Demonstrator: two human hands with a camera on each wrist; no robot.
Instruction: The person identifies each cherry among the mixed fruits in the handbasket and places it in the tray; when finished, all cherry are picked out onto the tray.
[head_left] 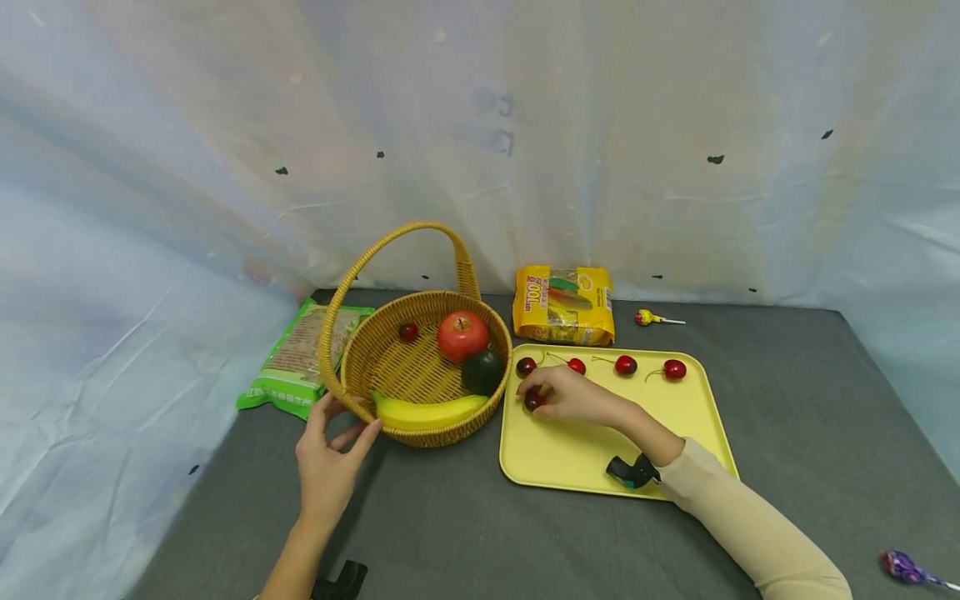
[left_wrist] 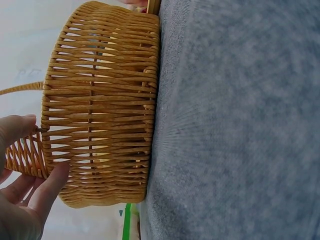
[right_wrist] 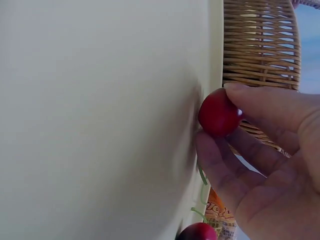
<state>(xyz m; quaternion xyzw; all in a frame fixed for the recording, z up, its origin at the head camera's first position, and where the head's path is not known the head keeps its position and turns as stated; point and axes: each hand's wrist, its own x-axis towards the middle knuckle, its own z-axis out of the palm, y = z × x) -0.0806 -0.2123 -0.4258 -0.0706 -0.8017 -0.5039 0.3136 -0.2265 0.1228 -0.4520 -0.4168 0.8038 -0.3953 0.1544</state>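
My left hand (head_left: 328,457) grips the wicker basket (head_left: 401,435) at its near left, thumb and fingers around the foot of the arched handle (left_wrist: 25,155). Inside the basket lie a banana (head_left: 431,412), a red apple (head_left: 462,337), a dark green avocado-like fruit (head_left: 483,372) and one cherry (head_left: 408,332). Over the left part of the yellow tray (head_left: 570,467), my right hand (head_left: 577,396) pinches a dark red cherry (right_wrist: 219,114) between thumb and fingertips, close to the tray surface. Several more cherries with stems, such as the rightmost cherry (head_left: 674,370), line the tray's far side.
A green-edged packet (head_left: 300,358) lies left of the basket, partly behind it. Behind the tray stands a yellow food packet (head_left: 562,305), with a yellow lollipop (head_left: 648,317) to its right. A purple-wrapped lollipop (head_left: 903,568) lies at the near right. A pale curtain hangs behind.
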